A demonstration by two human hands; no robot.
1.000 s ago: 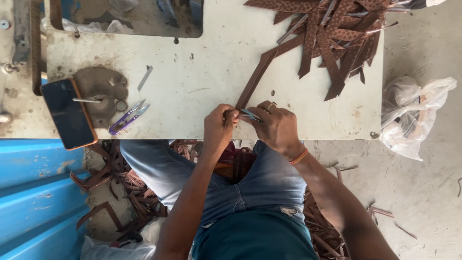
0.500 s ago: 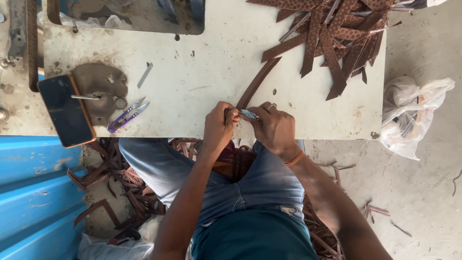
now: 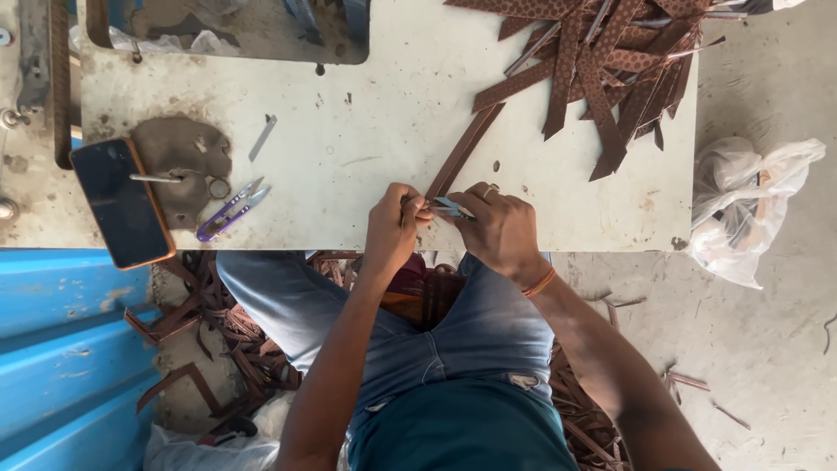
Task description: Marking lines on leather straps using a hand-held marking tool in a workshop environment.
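Both hands meet at the bench (image 3: 366, 148) edge: the left hand (image 3: 392, 228) pinches the near end of a long brown strip (image 3: 462, 153), and the right hand (image 3: 501, 231) is closed on a small blue-handled cutter (image 3: 449, 208). With fingertips this close to the blade, a slip could nick skin or cut the thin, flat, textured strip crooked.

A phone (image 3: 122, 202) lies at the left end of the bench (image 3: 366, 131), hanging a little over its front edge. It is a flat rectangle with a brown rim, and its screen is dark and shows nothing. On the floor to the right of the bench sits a see-through plastic bag (image 3: 745, 205), crumpled and knotted, with small things inside that are too blurry to tell. Another whitish plastic bag (image 3: 205, 445) lies on the floor at the bottom left.
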